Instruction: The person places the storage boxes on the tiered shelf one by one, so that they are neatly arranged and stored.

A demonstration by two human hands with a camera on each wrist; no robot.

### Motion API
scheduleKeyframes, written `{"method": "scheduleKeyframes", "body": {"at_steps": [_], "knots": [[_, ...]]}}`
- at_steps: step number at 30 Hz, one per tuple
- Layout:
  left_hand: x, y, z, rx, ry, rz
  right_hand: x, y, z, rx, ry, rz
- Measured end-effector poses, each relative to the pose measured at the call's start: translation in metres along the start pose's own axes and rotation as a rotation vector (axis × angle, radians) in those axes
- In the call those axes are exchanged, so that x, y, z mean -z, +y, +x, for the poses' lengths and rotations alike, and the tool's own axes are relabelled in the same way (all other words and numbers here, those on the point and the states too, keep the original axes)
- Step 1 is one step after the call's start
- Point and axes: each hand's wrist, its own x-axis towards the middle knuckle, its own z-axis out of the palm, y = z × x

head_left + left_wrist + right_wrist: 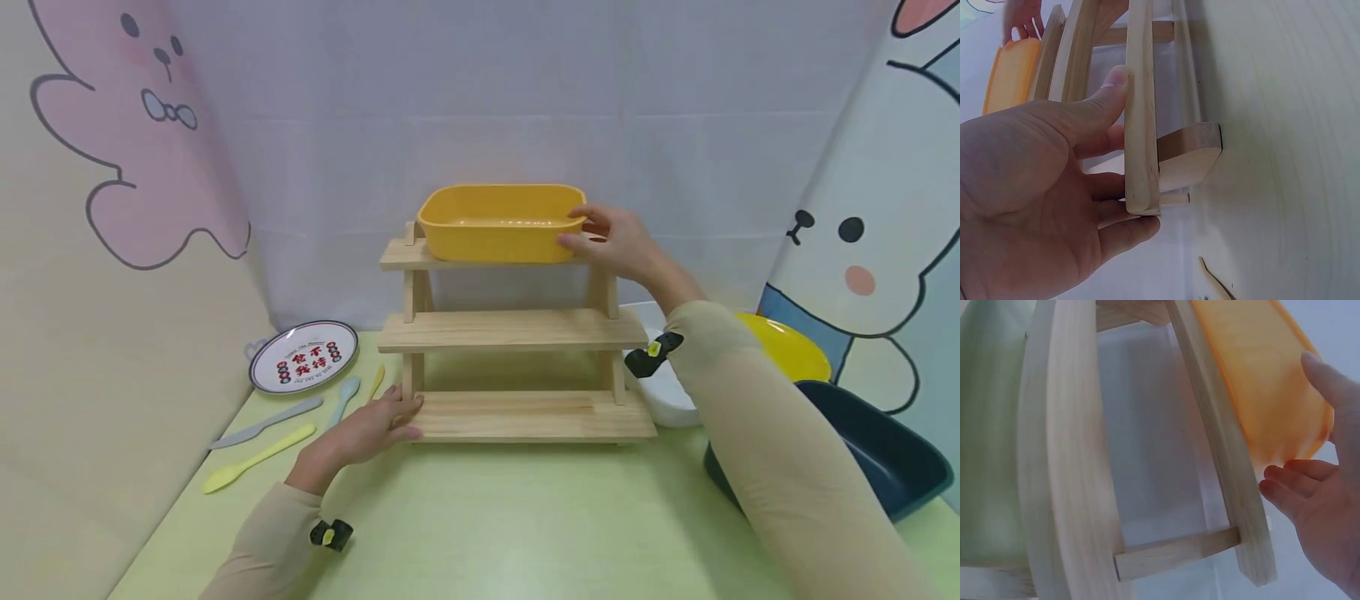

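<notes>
Surface: pale green table (525, 517), cartoon backdrop behind.
Rack (517, 333): wooden, three tiers, centre of table.
Dish (498, 221): yellow, on rack's top tier.
Right hand (611, 242): fingers curled on dish's right end.
Left hand (363, 433): thumb and fingers clasp rack's bottom-left corner.
Left of rack: plate (303, 356), pastel cutlery (258, 446).
Right of rack: navy dish (862, 454).

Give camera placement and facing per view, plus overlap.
Head: worn on the head, faces forward and down at the wooden rack; both hands and sleeves show.
Left wrist: looks along the left hand at the rack's bottom shelf edge.
Right wrist: looks past the right hand at the yellow dish.
Shared: rack and dish appear in all three.
</notes>
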Motion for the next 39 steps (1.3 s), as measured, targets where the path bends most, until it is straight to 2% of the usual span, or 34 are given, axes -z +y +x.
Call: {"method": "scheduleKeyframes", "body": {"at_steps": [5, 12, 23, 33, 39], "knots": [[0.001, 0.002, 0.000, 0.001, 0.007, 0.023, -0.008, 0.004, 0.005, -0.040, 0.040, 0.039], [-0.001, -0.001, 0.000, 0.021, 0.006, 0.027, -0.017, 0.002, 0.010, -0.042, 0.064, 0.082], [-0.001, -0.001, 0.000, 0.005, 0.008, 0.016, -0.020, -0.002, 0.009, -0.068, 0.065, 0.050], [0.000, 0.001, 0.000, -0.002, 0.008, 0.018, -0.018, 0.005, 0.009, -0.043, 0.062, 0.072], [0.000, 0.001, 0.000, 0.002, 0.015, 0.012, -0.017, 0.004, 0.009, -0.031, 0.059, 0.048]]}}
